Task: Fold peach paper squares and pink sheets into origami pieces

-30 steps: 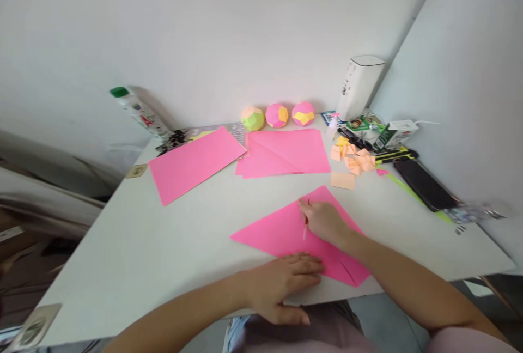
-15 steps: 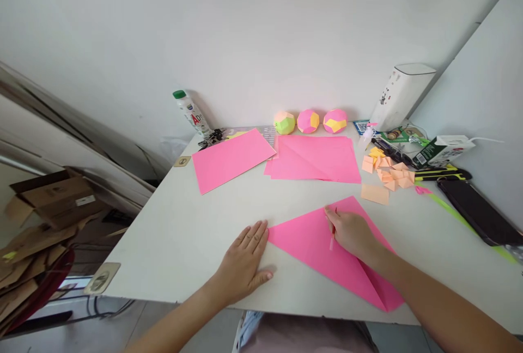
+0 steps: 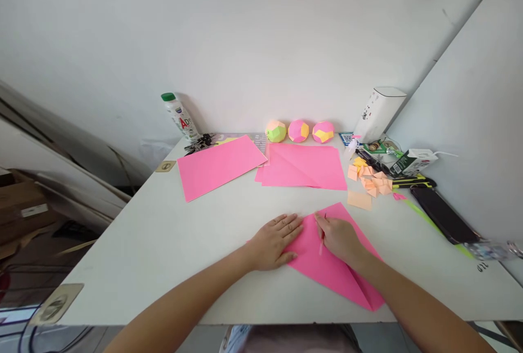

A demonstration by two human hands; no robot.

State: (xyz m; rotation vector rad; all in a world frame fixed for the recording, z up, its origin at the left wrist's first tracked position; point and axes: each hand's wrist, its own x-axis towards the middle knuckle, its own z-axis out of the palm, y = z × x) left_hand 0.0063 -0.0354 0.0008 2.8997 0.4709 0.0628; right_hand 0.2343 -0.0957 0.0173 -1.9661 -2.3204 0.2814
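Observation:
A folded sheet of pink paper [image 3: 333,279] lies near the table's front edge, its right part creased over. My left hand [image 3: 273,243] rests flat across the sheet's left end, fingers stretched out. A slim red tool with a pale, see-through end [image 3: 321,248] is held in my right hand [image 3: 338,239]; its exact kind is too small to make out. The fingertips of that hand press at the paper's upper edge, and the right forearm crosses the lower right part of the sheet.
Behind the hands lie a pink rectangle [image 3: 220,168] and a stack of pink sheets [image 3: 306,165]. Three paper balls [image 3: 298,131] line the wall. A bottle [image 3: 180,116] stands back left. Folded peach paper pieces [image 3: 376,183], a black phone-like object [image 3: 443,214] and a white container [image 3: 378,113] are right.
My left hand has slid right, from beside the paper's left tip onto the sheet. My right hand stays at the upper edge with the tool. The camera view has shifted.

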